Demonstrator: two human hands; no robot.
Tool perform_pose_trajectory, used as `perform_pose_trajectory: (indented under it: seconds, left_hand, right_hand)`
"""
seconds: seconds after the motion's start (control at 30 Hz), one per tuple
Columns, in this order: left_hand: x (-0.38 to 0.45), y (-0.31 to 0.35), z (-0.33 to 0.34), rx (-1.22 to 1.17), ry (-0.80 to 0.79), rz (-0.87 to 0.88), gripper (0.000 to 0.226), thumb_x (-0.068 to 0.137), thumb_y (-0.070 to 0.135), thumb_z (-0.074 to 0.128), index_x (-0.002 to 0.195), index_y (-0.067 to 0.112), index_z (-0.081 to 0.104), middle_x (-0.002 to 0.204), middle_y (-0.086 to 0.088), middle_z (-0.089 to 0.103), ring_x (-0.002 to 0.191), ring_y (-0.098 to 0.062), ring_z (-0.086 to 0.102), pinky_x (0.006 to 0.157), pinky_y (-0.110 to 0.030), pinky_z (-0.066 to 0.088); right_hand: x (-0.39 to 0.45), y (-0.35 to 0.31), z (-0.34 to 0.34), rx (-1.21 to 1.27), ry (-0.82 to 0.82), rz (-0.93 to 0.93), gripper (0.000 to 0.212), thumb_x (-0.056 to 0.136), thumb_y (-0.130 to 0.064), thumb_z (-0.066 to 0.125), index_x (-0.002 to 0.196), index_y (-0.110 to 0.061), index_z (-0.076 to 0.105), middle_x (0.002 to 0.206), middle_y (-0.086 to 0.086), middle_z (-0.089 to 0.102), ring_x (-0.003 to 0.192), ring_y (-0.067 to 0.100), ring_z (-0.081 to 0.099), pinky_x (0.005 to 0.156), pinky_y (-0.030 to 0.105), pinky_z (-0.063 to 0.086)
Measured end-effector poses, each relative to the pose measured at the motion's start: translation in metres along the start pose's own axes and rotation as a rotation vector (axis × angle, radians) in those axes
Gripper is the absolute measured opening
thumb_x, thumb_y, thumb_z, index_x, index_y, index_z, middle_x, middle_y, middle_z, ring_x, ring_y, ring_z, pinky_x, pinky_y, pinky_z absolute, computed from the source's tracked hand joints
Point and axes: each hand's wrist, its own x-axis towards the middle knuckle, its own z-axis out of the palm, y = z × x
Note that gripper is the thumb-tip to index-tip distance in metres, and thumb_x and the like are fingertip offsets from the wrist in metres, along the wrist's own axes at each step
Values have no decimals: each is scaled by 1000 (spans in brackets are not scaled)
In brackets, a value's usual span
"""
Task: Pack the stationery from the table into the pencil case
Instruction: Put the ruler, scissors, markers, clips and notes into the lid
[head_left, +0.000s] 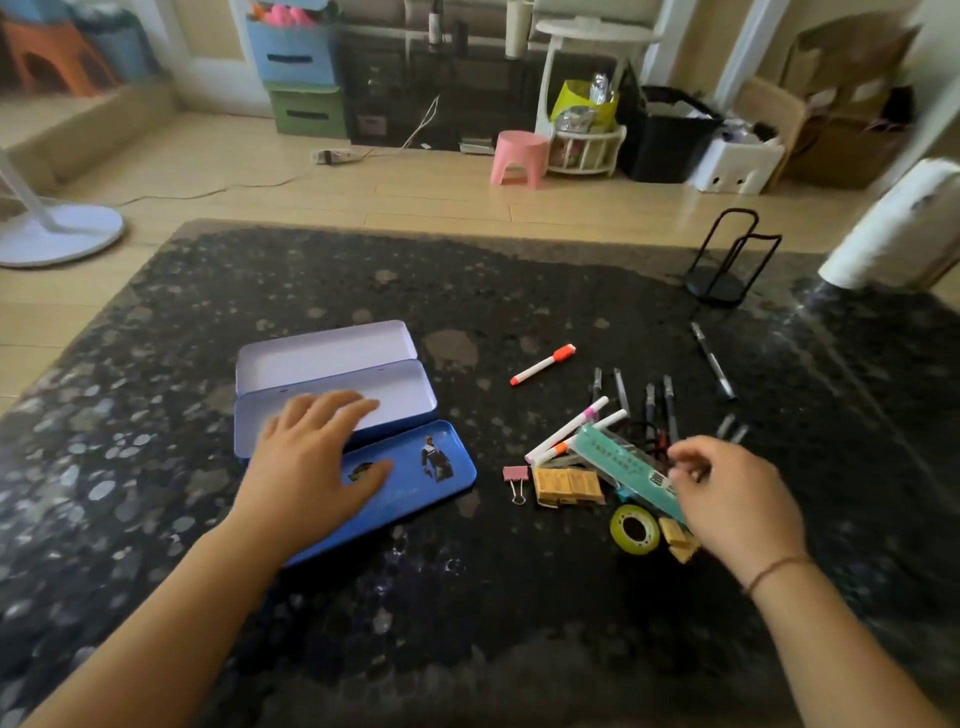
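Observation:
An open tin pencil case (332, 374) with pale trays lies left of centre, its blue lid (415, 483) flat in front. My left hand (311, 462) rests spread across the tray edge and the lid. To the right lies a heap of stationery: a teal packet (628, 467), white markers (566, 431), dark pens (660, 405), yellow erasers (569, 486), a pink binder clip (515, 480) and a yellow-green tape roll (635, 529). An orange-capped marker (543, 365) lies apart. My right hand (732, 499) hovers over the heap's right side, fingers curled at the packet's end; whether it grips is blurred.
A black pen (713, 361) lies alone further right. A black wire stand (719, 260) and a white roll (893, 234) sit at the dark speckled table's (467, 623) far right. Beyond are wooden floor, a pink stool (519, 158) and storage boxes.

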Motion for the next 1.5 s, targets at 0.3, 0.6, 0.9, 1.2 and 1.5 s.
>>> perform_pose_trajectory:
  seconds: [0.3, 0.6, 0.9, 1.2, 1.5]
  left_hand:
    - [1, 13, 17, 8, -103, -193, 65, 82, 67, 42, 129, 23, 53, 125, 1, 60, 117, -25, 50, 100, -47, 36]
    - [-13, 10, 10, -133, -111, -38, 70, 81, 67, 38, 134, 24, 51, 128, 8, 56, 118, -17, 47, 100, -36, 37]
    - [-12, -59, -15, -361, 262, -522, 38, 85, 24, 65, 122, 19, 58, 114, 5, 56, 101, -19, 54, 86, -37, 47]
    - [-11, -75, -10, -522, 220, -649, 9, 85, 25, 63, 91, 30, 66, 75, 16, 63, 70, -6, 61, 71, -34, 54]
    - [-5, -84, -4, -415, 199, -618, 21, 80, 30, 66, 100, 31, 63, 86, 14, 63, 77, -11, 61, 73, -41, 54]
  right_hand:
    - [7, 13, 8, -98, -170, 34, 34, 81, -36, 71, 113, -32, 57, 112, -7, 60, 109, 18, 48, 82, 35, 49]
    - [11, 11, 6, 52, -200, 131, 12, 89, -19, 64, 99, -24, 62, 106, 5, 63, 101, 24, 55, 80, 40, 52]
    - [24, -144, 20, 102, 122, -597, 19, 90, -14, 58, 97, -28, 68, 91, -6, 68, 92, 25, 55, 79, 40, 42]
    - [30, -248, 108, -49, -317, -756, 20, 95, -21, 48, 105, -34, 60, 102, -9, 64, 105, 17, 51, 93, 39, 33]
    - [23, -253, 138, 196, -220, -939, 24, 84, -13, 67, 108, -14, 67, 103, 3, 61, 103, 20, 48, 94, 36, 45]
